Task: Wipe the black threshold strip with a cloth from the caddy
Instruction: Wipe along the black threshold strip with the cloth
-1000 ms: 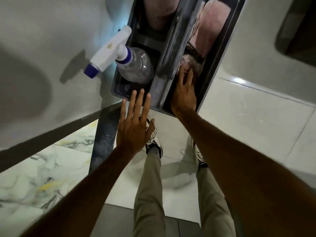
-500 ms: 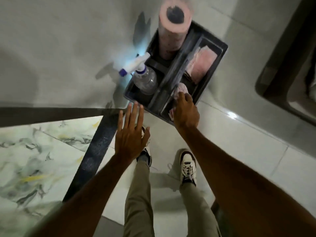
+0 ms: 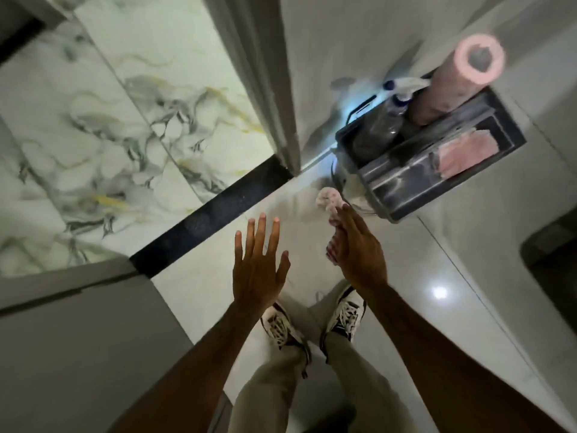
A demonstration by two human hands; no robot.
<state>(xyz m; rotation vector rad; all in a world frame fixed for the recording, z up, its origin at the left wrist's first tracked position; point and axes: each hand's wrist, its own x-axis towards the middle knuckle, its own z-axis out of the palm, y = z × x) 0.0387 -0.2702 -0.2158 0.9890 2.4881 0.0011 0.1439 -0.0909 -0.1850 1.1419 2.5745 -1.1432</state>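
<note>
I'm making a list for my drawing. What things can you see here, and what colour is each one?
threshold strip: 1, black, between marble floor and pale floor
caddy: 1, dark, on the floor at right
cloth: 1, pink, in the right hand
folded cloth: 1, pink, in the caddy
roll: 1, pink, upright in the caddy
spray bottle: 1, clear, white head, in the caddy
shoes: 2, white and dark
left hand: 1, open, empty
right hand: 1, holding the cloth
</note>
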